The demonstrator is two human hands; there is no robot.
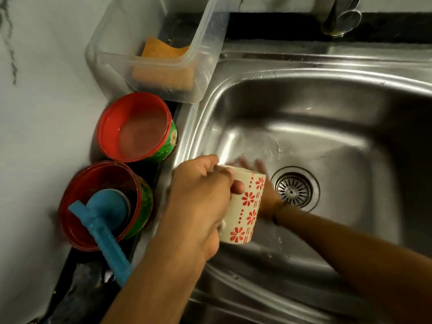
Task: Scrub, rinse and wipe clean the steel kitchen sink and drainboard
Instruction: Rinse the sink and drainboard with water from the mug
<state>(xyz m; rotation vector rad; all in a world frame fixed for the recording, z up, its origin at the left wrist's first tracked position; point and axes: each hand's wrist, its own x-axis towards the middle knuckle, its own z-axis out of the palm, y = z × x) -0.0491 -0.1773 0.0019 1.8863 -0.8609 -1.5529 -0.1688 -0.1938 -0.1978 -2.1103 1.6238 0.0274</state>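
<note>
The steel sink fills the right of the view, wet, with its round drain strainer near the middle. My left hand grips a cream mug with red flowers, tilted over the sink's left side. My right hand reaches in behind the mug with fingers spread on the wet basin floor just left of the drain; it is blurred and partly hidden by the mug. No drainboard is in view.
A clear plastic tub holding an orange sponge stands at the sink's back left corner. Two red bowls sit left of the sink, the nearer one holding a blue handled tool. The tap hangs at the top right.
</note>
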